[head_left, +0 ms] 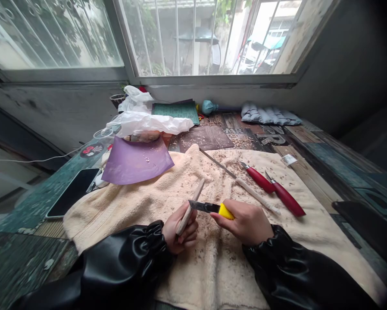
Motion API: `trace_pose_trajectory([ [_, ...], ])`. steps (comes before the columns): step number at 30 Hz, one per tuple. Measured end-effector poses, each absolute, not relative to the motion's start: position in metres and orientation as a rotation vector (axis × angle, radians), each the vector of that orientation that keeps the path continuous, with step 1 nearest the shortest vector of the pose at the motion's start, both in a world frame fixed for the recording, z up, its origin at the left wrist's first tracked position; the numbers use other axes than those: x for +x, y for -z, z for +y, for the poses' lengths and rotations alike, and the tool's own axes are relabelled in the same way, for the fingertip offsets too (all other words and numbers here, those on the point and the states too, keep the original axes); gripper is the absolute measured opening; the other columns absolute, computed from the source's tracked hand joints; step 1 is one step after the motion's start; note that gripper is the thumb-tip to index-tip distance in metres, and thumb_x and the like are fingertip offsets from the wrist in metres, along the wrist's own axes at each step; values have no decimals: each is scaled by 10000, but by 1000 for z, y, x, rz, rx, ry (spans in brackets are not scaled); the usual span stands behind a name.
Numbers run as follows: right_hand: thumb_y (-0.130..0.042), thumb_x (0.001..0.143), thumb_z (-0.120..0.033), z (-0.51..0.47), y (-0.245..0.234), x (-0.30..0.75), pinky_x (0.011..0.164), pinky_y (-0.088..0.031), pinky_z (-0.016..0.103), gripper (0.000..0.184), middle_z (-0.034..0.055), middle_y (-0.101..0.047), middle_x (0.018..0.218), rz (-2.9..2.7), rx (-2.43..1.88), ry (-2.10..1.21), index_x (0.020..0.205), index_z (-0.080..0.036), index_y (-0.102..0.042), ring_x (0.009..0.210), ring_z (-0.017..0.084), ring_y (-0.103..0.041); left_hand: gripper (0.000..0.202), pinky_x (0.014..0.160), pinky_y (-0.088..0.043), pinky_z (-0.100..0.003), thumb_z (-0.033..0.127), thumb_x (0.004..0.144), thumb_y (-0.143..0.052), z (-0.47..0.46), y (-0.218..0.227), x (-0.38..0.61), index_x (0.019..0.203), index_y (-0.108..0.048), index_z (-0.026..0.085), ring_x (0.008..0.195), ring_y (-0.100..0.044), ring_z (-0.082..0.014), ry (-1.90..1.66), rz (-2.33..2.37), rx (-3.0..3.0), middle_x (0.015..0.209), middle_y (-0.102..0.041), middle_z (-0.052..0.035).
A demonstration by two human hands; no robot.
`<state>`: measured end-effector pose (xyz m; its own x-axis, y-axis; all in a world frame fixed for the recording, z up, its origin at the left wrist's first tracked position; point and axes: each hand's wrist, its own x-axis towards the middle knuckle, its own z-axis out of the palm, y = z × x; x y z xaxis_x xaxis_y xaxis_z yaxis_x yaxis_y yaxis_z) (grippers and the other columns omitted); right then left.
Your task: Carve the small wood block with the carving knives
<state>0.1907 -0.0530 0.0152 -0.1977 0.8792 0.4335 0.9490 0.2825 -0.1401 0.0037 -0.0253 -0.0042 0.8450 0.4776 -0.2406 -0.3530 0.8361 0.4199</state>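
Observation:
My left hand (182,230) is closed round the lower part of a slim wooden stick (196,196), whose far end points up and away. In my right hand (250,219) is a yellow utility knife (226,212). Its dark blade (198,206) reaches left to the stick, just above my left fingers, and seems to touch it. A beige towel (142,215) strewn with wood shavings lies under both hands. Beyond my right hand rest a file with a pale handle (256,196) and two red-handled carving knives, one nearer (288,198) and one farther (260,178).
Purple sandpaper (137,161) lies at the left, near a phone (73,193). Behind it are a white plastic bag (148,122) and a green sheet (177,111). A grey padded roll (269,114) sits at the back right of the wooden table (332,159), below the window.

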Motion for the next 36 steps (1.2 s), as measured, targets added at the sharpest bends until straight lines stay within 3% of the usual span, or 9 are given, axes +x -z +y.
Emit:
trace_pose_trajectory([
  [29, -336, 775, -587, -48, -21, 195, 465, -191, 235, 511, -16, -471, 455, -2098, -1598, 310, 501, -179, -472, 431, 70, -379, 486, 285, -125, -147, 457, 866, -184, -22, 0, 3, 526, -360, 158, 223, -172, -47, -445, 325, 424, 283, -323, 42],
  [36, -311, 742, -649, -30, -25, 242, 433, -162, 221, 535, -12, -405, 411, -1609, -2173, 488, 613, -195, -564, 393, 97, -321, 485, 270, -129, -164, 482, 839, -290, -34, 6, 1, 474, -323, 164, 220, -209, -49, -408, 335, 486, 292, -292, 47],
])
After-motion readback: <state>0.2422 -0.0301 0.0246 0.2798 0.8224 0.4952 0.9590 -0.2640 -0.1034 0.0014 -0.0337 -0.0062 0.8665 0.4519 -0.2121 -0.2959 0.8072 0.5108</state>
